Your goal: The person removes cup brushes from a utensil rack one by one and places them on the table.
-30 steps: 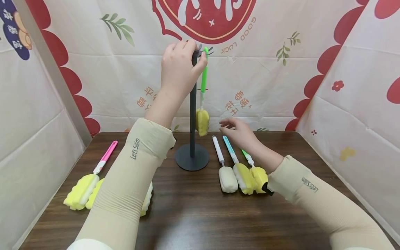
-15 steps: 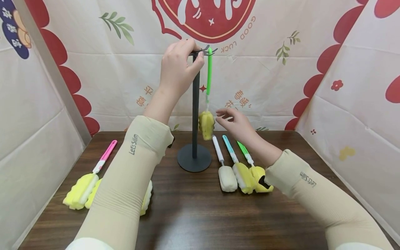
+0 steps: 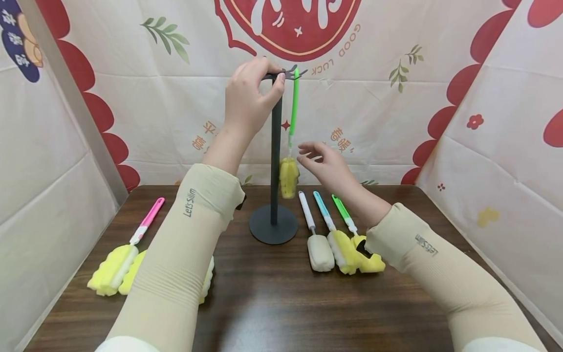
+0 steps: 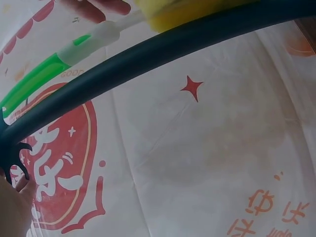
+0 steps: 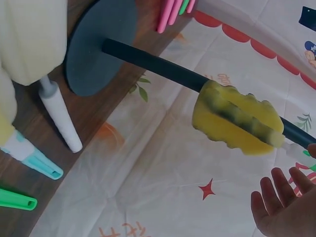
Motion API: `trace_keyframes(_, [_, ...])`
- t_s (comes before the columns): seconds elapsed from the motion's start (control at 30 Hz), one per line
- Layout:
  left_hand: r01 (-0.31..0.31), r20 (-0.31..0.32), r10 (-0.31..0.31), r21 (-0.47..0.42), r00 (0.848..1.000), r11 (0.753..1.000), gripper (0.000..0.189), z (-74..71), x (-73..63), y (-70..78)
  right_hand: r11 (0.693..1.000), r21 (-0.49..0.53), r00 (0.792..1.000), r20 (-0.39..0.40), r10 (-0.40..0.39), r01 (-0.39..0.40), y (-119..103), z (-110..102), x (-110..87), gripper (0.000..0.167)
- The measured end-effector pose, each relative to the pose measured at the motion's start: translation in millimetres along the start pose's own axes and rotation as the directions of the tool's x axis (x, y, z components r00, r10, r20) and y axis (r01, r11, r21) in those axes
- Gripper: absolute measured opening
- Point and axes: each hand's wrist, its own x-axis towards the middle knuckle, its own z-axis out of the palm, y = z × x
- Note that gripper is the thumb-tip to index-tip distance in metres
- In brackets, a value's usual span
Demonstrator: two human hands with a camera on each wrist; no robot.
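Observation:
A black hook stand (image 3: 275, 146) rises from a round base at the back of the table. My left hand (image 3: 252, 98) pinches one of the hooks at its top between thumb and fingers. From a hook on the right hangs a sponge bottle brush (image 3: 295, 102) with a green handle, its yellow sponge low beside the pole. My right hand (image 3: 325, 164) is just right of that brush, fingers loosely bent and holding nothing. In the right wrist view a gap separates the fingers from the yellow sponge (image 5: 237, 121). The left fingertips are partly hidden in the head view.
Right of the base lie a white brush (image 3: 320, 252), a blue-handled brush (image 3: 324, 210) and another green-handled brush (image 3: 343, 210), partly under my right sleeve. At left, a pink-handled brush (image 3: 151, 215) lies beside other yellow sponges, partly hidden by my left arm.
The hanging brush and its hook have shifted right, away from my left thumb, and the stand's base has moved slightly right. My right hand has risen and moved left toward the brush.

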Motion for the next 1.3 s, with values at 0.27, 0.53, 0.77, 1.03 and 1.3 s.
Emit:
trace_keyframes(0.27, [-0.057,-0.037,0.058,0.012,0.998,0.998,0.035,-0.1,-1.4,-2.8,1.000,0.030,1.000,-0.021,0.004,-0.003,-3,5,7.8,0.038])
trace_keyframes(0.53, [-0.108,-0.063,0.107,-0.011,0.992,0.994,0.033,1.3,-1.4,-4.0,0.997,0.074,1.000,-0.023,0.015,-0.013,-6,10,13.2,0.039])
trace_keyframes(0.77, [-0.105,-0.134,0.103,-0.002,0.986,0.995,0.033,7.5,-2.5,-5.3,0.996,0.080,0.999,-0.010,0.045,-0.044,-10,13,17.3,0.047])
trace_keyframes(1.03, [-0.083,-0.167,0.081,-0.008,0.983,0.996,0.035,8.6,-3.2,-5.3,0.997,0.077,0.999,-0.026,0.030,-0.028,-14,18,24.2,0.045])
trace_keyframes(1.3, [-0.080,-0.189,0.073,-0.031,0.979,0.996,0.034,9.5,-3.8,-3.3,0.993,0.120,0.998,-0.055,0.021,-0.014,-14,22,26.1,0.037])
